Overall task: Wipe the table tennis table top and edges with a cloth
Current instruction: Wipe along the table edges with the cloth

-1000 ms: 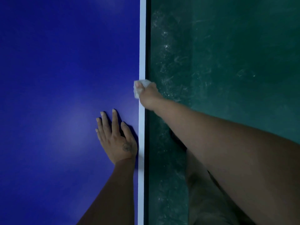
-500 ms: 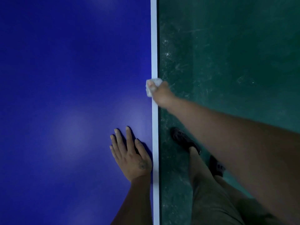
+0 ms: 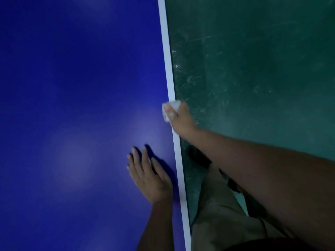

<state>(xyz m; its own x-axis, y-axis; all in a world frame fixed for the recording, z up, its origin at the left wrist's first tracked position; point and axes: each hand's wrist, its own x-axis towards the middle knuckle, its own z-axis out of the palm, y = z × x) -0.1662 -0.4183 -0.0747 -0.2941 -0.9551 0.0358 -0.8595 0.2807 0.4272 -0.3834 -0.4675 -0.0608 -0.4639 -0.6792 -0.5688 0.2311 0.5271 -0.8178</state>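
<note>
Right hand (image 3: pixel 182 122) pinches cloth (image 3: pixel 176 105) on the tabletop edge (image 3: pixel 167 69); left hand (image 3: pixel 151 178) rests flat, fingers (image 3: pixel 145 158) straight. Risk: bunched cloth may skip edge sections.

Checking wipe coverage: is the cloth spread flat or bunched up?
Bunched: the cloth is a small white wad in the right hand grip at the table edge, thumb curled over it.

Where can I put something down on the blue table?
The blue table top is bare everywhere left of the left hand and beyond it, up to the white edge line. Crowded only beside that line, where the left hand lies flat and the right hand grips the cloth.
</note>
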